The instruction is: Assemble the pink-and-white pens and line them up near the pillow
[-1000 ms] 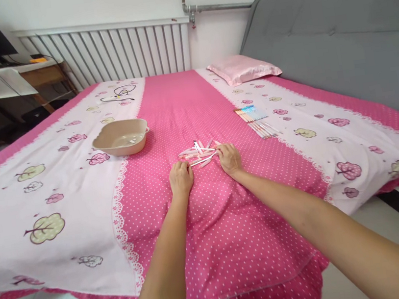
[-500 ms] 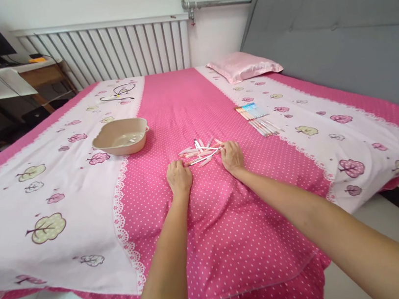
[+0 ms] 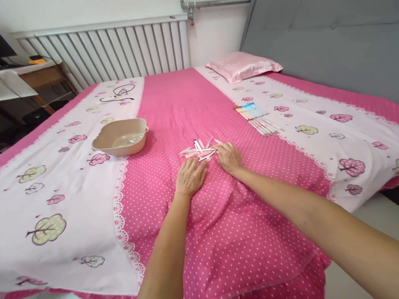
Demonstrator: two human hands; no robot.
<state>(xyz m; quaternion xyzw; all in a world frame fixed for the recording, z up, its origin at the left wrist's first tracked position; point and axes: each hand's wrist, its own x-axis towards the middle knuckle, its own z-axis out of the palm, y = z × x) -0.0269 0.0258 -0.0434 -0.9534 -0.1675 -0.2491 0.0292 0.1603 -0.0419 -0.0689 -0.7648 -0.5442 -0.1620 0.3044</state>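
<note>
A loose pile of slim white and pink pens [image 3: 197,151] lies on the pink polka-dot part of the bedspread. My right hand [image 3: 229,157] is at the pile's right side, fingers closed on the end of a pen [image 3: 208,155] that points left. Close by on the left, my left hand [image 3: 191,176] reaches in with fingers stretched and slightly apart, its fingertips by that pen. The fingertips of both hands are partly hidden. To the right lie two neat groups: orange and blue pens [image 3: 250,110] and, nearer, pale pens [image 3: 265,127].
A beige plastic basin [image 3: 120,138] with small pale items inside stands left of the pile. Farther back lies a black cable [image 3: 124,89]. A pink pillow [image 3: 243,65] rests near the grey headboard [image 3: 334,26]. A radiator [image 3: 107,51] runs along the wall.
My left hand has moved right, toward my right hand, and its fingers have stretched out from a curled pose. My right hand has shifted slightly left with the pen.
</note>
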